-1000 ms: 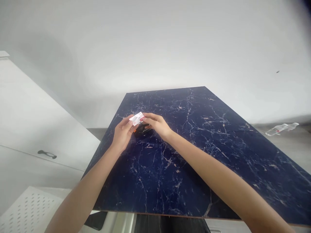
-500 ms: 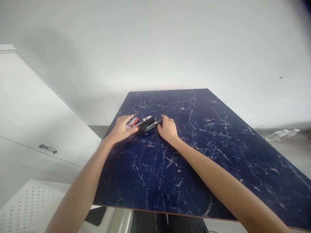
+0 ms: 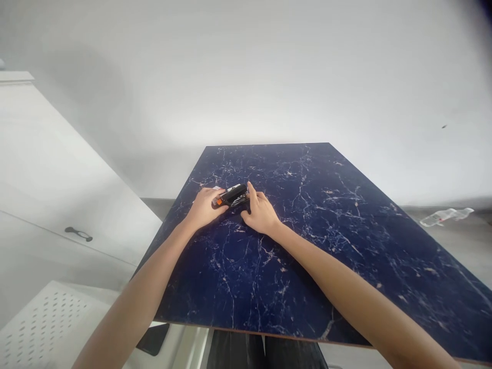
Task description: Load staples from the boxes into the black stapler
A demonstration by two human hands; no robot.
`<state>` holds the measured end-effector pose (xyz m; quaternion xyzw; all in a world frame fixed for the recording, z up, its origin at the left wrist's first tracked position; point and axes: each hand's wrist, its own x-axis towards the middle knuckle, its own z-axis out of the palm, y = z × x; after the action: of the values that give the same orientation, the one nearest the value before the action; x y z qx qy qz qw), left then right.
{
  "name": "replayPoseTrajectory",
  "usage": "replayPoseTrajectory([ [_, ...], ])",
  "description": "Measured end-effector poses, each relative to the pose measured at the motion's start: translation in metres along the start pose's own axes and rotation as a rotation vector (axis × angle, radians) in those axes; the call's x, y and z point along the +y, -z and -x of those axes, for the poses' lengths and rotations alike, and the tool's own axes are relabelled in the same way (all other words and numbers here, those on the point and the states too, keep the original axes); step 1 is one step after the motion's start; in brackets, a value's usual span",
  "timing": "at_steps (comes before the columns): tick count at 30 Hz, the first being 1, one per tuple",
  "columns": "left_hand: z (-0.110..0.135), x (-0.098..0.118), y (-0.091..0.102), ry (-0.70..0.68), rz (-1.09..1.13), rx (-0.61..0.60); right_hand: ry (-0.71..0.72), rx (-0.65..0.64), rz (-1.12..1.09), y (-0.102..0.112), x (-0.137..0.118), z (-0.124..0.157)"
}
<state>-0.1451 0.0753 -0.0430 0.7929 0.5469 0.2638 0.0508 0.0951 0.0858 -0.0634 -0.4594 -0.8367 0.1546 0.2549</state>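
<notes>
- Head view: left hand curls round black stapler.
- Right hand, half-open, at its other end; grip unclear.
- Likely adjusting it; next needs steady support.

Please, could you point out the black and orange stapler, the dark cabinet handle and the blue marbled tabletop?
Black and orange stapler [image 3: 236,193]: head view, black upper body.
Dark cabinet handle [image 3: 78,233]: head view, middle.
Blue marbled tabletop [image 3: 246,277]: head view, bare front area.

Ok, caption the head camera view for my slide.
Left hand holding a black stapler, right hand at its other end, over a dark blue marbled table.
</notes>
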Motion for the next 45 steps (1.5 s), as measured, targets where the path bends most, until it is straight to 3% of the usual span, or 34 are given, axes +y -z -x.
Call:
replayPoseTrajectory([
  [3,0.002,0.016,-0.004,-0.101,-0.083,0.127,0.016,0.033,0.026,0.009,0.002,0.013],
  [6,0.013,0.05,-0.01,-0.263,-0.029,0.203,0.104,0.042,0.042,0.029,0.011,0.035],
  [10,0.028,0.099,-0.022,-0.502,0.025,0.09,0.195,-0.012,0.064,0.065,0.029,0.072],
  [13,0.025,0.116,-0.034,-0.499,0.052,0.013,0.142,-0.03,0.114,0.084,0.047,0.089],
  [18,0.002,0.111,-0.054,-0.214,0.046,-0.279,0.069,-0.179,0.137,0.093,0.072,0.089],
  [22,-0.005,0.101,-0.067,0.02,-0.023,-0.296,0.074,-0.19,0.154,0.091,0.072,0.087],
  [26,-0.003,0.099,-0.073,0.149,-0.068,-0.266,0.083,-0.219,0.187,0.091,0.064,0.089],
  [28,0.0,0.103,-0.071,0.134,-0.082,-0.197,0.07,-0.244,0.185,0.092,0.061,0.09],
  [30,0.002,0.109,-0.065,0.02,-0.056,-0.187,0.034,-0.277,0.158,0.095,0.059,0.091],
  [34,0.004,0.117,-0.054,-0.217,0.083,-0.368,0.008,-0.362,0.049,0.1,0.052,0.094],
  [39,0.003,0.114,-0.055,-0.223,0.126,-0.393,0.081,-0.458,0.04,0.101,0.048,0.094],
  [45,0.004,0.108,-0.058,-0.23,0.142,-0.39,0.089,-0.394,0.047,0.096,0.053,0.092],
])
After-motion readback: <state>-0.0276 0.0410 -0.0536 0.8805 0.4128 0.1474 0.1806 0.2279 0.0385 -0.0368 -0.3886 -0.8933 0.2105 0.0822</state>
